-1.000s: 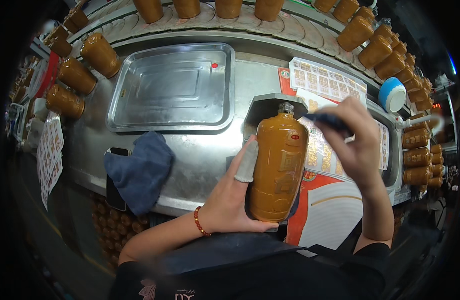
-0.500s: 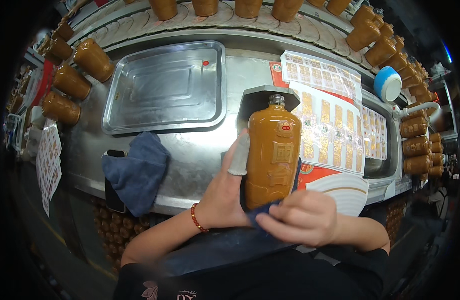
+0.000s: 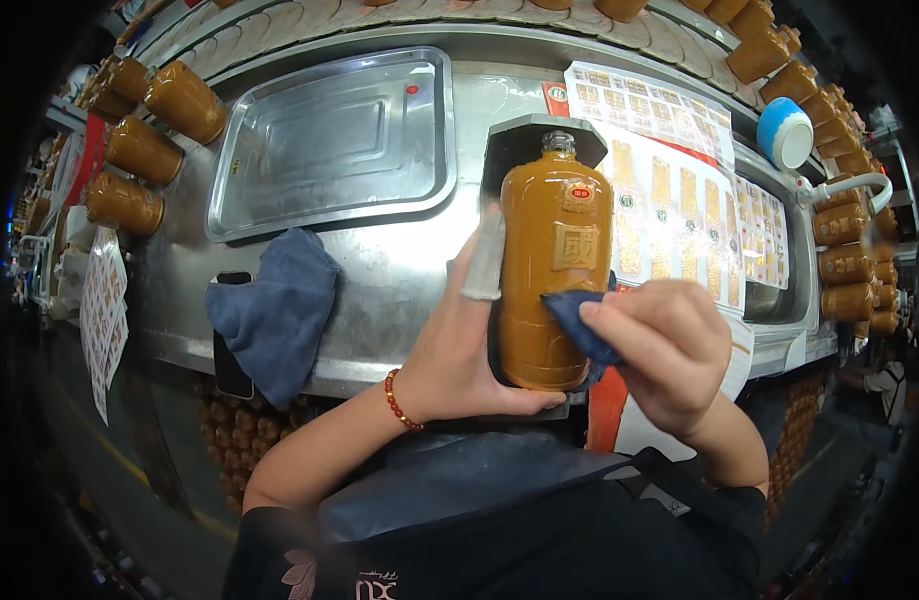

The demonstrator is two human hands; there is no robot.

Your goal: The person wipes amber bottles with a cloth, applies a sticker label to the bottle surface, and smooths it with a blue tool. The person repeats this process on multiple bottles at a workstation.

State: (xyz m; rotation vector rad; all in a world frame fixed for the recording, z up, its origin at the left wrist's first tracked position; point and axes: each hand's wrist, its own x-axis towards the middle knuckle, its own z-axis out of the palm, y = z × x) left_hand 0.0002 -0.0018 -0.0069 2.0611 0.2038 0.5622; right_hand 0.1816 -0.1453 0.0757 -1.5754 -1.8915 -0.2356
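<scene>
A glossy amber-brown bottle [image 3: 539, 270] with a clear glass neck lies tilted in a grey angular holder [image 3: 509, 145], neck pointing away from me. My left hand [image 3: 449, 350] braces the bottle along its left side, thumb across the base; a pale finger cot [image 3: 485, 262] covers one finger. In my right hand [image 3: 669, 345] a dark blue cloth [image 3: 582, 322] is pinched, its tip against the lower right of the bottle's front. Raised gold lettering and a small red oval mark sit on that front.
Sticker sheets [image 3: 669, 215] lie right of the bottle, near a sink [image 3: 794, 315] and a blue-white round container [image 3: 785, 135]. To the left are a metal tray [image 3: 339, 140], a folded blue cloth [image 3: 279, 310] over a phone [image 3: 229, 350], and several brown bottles [image 3: 144, 150]. A slatted conveyor [image 3: 399, 30] runs behind.
My right hand has moved up and right, bringing the cloth from below the bottle's base onto its lower right front. My left thumb now shows across the base.
</scene>
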